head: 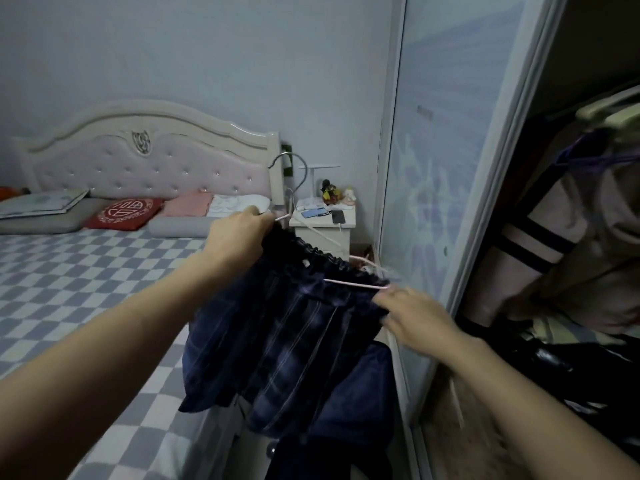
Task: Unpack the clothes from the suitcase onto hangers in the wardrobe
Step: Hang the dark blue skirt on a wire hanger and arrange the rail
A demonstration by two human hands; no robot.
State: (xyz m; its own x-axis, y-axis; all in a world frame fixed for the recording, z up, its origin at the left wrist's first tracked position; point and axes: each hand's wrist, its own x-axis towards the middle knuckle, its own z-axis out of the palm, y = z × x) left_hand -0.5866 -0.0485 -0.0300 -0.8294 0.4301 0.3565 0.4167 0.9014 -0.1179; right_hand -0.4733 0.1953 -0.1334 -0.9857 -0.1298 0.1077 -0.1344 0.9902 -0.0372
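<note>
a: what are the hands doing?
b: the left hand grips a dark blue skirt and pink hanger at one end; the right hand pinches the other end.
a: and around them?
b: a checked bed on the left, an open wardrobe on the right.

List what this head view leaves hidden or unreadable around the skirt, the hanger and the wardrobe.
- Hanger: its middle is covered by the dark skirt.
- Suitcase: not in the head view.
- Wardrobe rail: dark, cut off by the right edge.
- Left hand and right hand fingertips: buried in the waistband.
</note>
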